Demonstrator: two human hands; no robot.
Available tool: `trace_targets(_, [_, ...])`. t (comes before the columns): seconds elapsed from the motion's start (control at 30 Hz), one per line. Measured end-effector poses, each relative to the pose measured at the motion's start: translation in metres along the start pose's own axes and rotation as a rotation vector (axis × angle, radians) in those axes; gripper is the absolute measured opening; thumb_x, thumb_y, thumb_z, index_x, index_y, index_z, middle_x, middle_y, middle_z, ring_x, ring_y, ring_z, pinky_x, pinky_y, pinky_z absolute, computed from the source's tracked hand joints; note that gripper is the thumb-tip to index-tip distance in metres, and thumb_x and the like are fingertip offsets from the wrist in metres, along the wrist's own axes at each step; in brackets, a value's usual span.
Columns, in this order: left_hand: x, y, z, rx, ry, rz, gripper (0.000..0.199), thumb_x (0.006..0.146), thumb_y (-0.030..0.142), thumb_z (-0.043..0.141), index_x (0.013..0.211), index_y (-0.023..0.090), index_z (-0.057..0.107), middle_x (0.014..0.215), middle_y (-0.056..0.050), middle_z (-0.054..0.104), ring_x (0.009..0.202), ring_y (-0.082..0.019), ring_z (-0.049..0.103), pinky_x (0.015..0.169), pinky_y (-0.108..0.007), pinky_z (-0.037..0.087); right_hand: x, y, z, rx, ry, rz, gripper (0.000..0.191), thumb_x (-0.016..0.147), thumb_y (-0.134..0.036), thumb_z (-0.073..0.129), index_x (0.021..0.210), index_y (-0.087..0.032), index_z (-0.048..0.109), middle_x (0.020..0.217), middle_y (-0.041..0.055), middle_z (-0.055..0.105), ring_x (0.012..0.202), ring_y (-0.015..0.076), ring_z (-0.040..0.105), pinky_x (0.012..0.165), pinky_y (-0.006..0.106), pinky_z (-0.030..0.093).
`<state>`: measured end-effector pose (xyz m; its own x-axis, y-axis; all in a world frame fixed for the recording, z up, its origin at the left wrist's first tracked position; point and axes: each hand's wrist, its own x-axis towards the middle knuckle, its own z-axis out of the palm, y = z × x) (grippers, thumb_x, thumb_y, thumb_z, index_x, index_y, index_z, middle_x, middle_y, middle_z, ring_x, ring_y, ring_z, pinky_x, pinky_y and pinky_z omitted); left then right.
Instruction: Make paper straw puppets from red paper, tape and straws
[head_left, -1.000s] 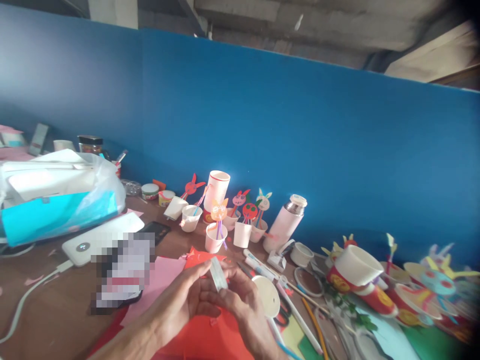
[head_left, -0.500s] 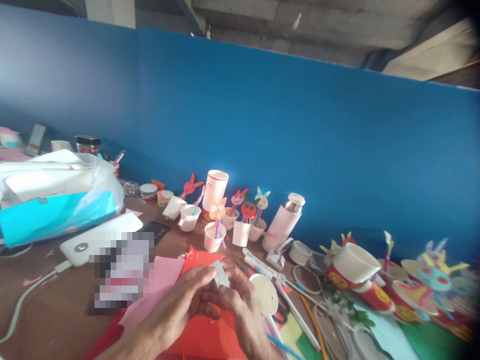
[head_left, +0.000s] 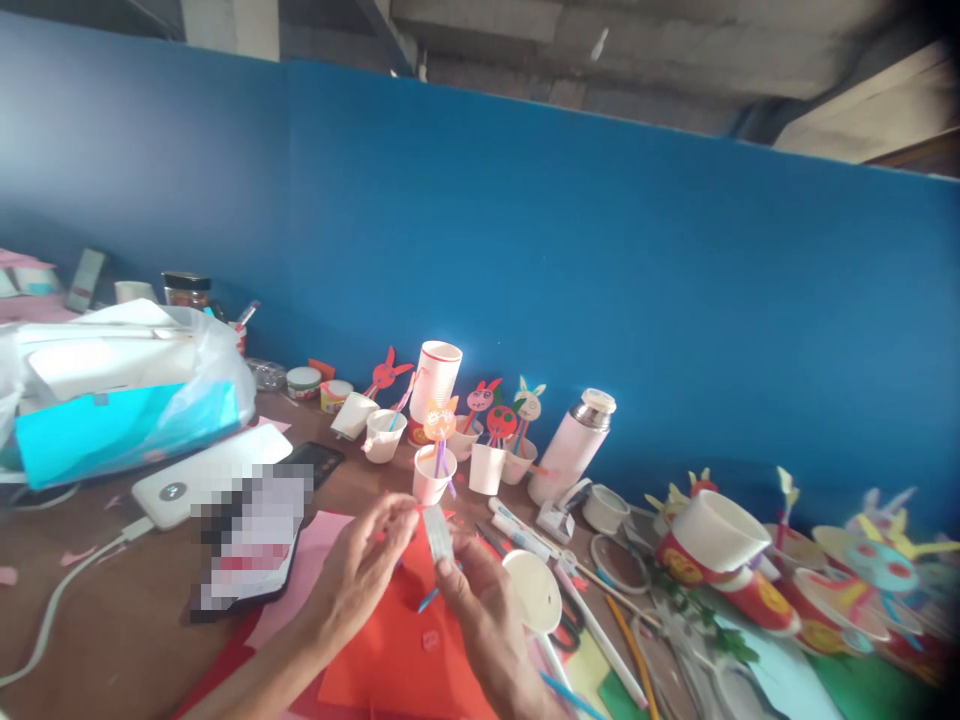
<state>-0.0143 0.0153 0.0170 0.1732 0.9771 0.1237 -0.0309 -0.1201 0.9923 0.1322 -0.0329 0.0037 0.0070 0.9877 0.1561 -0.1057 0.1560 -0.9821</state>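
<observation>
While the right hand (head_left: 487, 610) pinches a small pale strip (head_left: 438, 535) between thumb and fingers, the left hand (head_left: 375, 545) lies just beside the strip's upper end, loosely spread with its fingers bent; whether a fingertip touches the strip, I cannot tell. The strip is tilted, above a sheet of red paper (head_left: 397, 670) that lies on the brown surface (head_left: 142, 620). A small pink piece (head_left: 430, 640) rests on this sheet, and a thin blue stick (head_left: 428, 600) shows near the right hand. Beyond the hands, an orange paper face (head_left: 439, 425) rises from a white cup (head_left: 431, 485), with more cups and faces around it and a pale flask (head_left: 574, 445) to their right. Pink paper (head_left: 300, 590) and a phone (head_left: 259, 550) lie left of the red sheet; scissors (head_left: 572, 630) lie near the right hand.
</observation>
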Motion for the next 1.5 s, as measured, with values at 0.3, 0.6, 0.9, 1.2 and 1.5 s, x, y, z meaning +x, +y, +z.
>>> trace_targets(0.3, [-0.005,-0.008,-0.004,0.267,0.018,0.497,0.015,0.084,0.022,0.065,0.094,0.025,0.077,0.099,-0.010,0.073,0.095,-0.026,0.065,0.091,-0.032,0.046,0.000,-0.004,-0.002,-0.219,0.105,-0.010,0.043,0.083,-0.061,0.062,0.092,-0.020,0.064,0.081,0.0068,0.071,0.063,0.0194,0.066,0.057,0.029,0.052])
trace_targets(0.6, [-0.005,-0.007,-0.002,0.300,0.051,0.461,0.006,0.082,0.022,0.068,0.083,0.025,0.074,0.093,-0.007,0.072,0.094,-0.026,0.065,0.091,-0.032,0.045,0.001,0.000,-0.003,-0.357,0.203,-0.094,0.035,0.081,-0.056,0.065,0.088,-0.022,0.072,0.115,0.0114,0.067,0.104,0.0298,0.063,0.074,0.033,0.056])
trace_targets(0.9, [-0.005,-0.007,0.001,0.421,-0.041,0.526,0.017,0.094,0.024,0.046,0.078,0.022,0.053,0.077,-0.002,0.056,0.071,-0.017,0.054,0.071,-0.025,0.043,-0.002,0.015,-0.001,-0.309,0.230,-0.081,0.031,0.080,-0.050,0.069,0.090,-0.021,0.073,0.118,0.0109,0.066,0.102,0.0270,0.064,0.076,0.030,0.055])
trace_targets(1.2, [-0.002,-0.008,0.004,0.124,-0.060,0.071,0.031,0.089,0.049,0.052,0.101,0.021,0.058,0.096,-0.004,0.061,0.089,-0.022,0.059,0.075,-0.028,0.048,0.000,-0.004,0.002,-0.089,0.088,0.029,0.042,0.086,-0.060,0.060,0.091,-0.018,0.065,0.068,0.0030,0.066,0.060,0.0170,0.061,0.053,0.024,0.048])
trace_targets(1.5, [-0.001,-0.003,0.004,-0.069,-0.147,-0.090,0.045,0.078,0.047,0.065,0.112,0.018,0.062,0.099,-0.007,0.066,0.095,-0.025,0.062,0.082,-0.033,0.049,-0.006,0.004,-0.001,-0.058,0.011,0.087,0.040,0.084,-0.057,0.062,0.099,-0.021,0.068,0.086,0.0030,0.068,0.072,0.0169,0.061,0.072,0.029,0.049])
